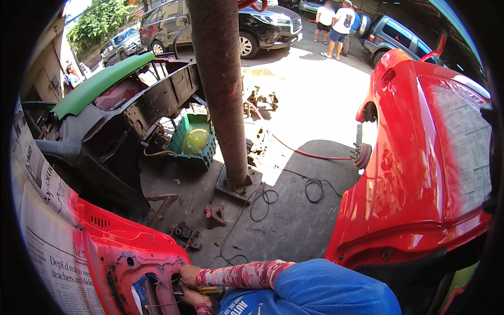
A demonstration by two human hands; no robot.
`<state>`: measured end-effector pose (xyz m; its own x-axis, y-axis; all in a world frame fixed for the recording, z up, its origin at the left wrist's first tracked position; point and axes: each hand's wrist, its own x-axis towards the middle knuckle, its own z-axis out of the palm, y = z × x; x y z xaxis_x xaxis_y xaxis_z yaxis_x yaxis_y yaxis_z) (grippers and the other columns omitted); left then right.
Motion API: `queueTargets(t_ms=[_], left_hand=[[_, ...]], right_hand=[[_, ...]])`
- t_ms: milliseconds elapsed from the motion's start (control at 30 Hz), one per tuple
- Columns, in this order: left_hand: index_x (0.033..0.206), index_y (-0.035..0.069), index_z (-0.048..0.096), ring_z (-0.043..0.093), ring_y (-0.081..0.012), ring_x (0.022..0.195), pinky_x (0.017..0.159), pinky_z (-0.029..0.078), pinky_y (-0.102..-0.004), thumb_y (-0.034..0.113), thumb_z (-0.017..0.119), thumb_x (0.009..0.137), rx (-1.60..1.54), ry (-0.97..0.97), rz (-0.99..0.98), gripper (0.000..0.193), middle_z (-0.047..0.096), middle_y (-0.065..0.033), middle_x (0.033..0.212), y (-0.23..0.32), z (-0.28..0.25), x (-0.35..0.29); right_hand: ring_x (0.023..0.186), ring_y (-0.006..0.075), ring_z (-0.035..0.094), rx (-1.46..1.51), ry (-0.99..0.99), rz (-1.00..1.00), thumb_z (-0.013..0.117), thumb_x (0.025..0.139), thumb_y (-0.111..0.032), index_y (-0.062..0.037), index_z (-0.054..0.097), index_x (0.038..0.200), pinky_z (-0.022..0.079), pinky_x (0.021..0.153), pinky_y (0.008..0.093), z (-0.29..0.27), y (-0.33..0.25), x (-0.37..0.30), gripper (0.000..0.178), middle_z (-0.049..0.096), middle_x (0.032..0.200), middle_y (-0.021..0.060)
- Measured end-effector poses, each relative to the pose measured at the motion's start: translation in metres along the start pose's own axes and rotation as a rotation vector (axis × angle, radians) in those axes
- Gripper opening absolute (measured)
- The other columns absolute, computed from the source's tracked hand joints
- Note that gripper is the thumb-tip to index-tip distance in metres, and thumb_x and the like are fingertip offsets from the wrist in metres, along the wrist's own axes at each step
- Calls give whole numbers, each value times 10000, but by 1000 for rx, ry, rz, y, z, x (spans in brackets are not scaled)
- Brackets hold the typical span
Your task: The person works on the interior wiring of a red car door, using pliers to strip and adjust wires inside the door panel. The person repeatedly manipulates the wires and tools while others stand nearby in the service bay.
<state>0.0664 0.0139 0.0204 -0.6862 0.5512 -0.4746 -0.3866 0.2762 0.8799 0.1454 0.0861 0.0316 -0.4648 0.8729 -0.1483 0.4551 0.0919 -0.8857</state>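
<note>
At the lower middle, both my hands work at the end of a red car door [128, 252] with bare metal and openings in it. My right hand [189, 274] is closed at the door's edge; what its fingers hold, if anything, is hidden. Just below, my left hand [193, 297] closes around a yellow-handled tool [208, 289] that looks like pliers. Its jaws are too small to make out. A thin wire or rod [164, 304] crosses the door opening beside the left hand. Newspaper [55, 252] masks the door's window area.
A steel post [223, 105] stands ahead on a bolted base. A red car body [404, 173] fills the right; a stripped body with a green panel [100, 86] stands left. A green crate [211, 144], a jack stand [215, 216], and a black cable [262, 202] sit on the floor. People [344, 23] stand far off.
</note>
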Motion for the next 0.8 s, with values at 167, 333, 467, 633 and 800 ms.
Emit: queueTargets(t_ms=[167,333,467,633,800], left_hand=[[1104,-5,629,634,-228,990,832,504,-357,264,617,880,-148,-168,-132,351,651,-101,1090,2,-2,4],[1131,25,625,639,-235,999,840,513,-361,264,587,911,-313,-377,-167,327,649,-98,1108,9,-6,-3],[1155,24,599,624,-231,1024,870,503,-362,244,570,934,-258,-347,-113,313,636,-105,1133,15,-5,-10],[1139,-7,574,605,-226,1034,903,482,-364,138,550,945,-166,-379,199,243,628,-111,1131,11,-7,-14],[1120,-27,577,605,-217,987,899,474,-367,84,559,931,-96,-405,208,221,627,-115,1127,4,-14,-5]], right_hand=[[835,429,642,88,98,1,580,767,-193,23,669,897,516,722,476,-5,-9,-19,268,648,856,273],[856,428,640,198,92,32,577,765,-173,15,674,911,515,732,478,0,-7,-19,257,654,891,268],[863,415,636,187,150,29,591,814,-216,-4,659,938,505,743,472,10,-1,-20,255,655,882,247],[871,417,635,186,156,77,589,820,-231,-14,660,957,506,753,475,17,3,-19,267,660,903,242],[878,411,638,167,146,115,576,826,-253,-17,663,959,509,766,478,26,9,-9,284,663,906,238]])
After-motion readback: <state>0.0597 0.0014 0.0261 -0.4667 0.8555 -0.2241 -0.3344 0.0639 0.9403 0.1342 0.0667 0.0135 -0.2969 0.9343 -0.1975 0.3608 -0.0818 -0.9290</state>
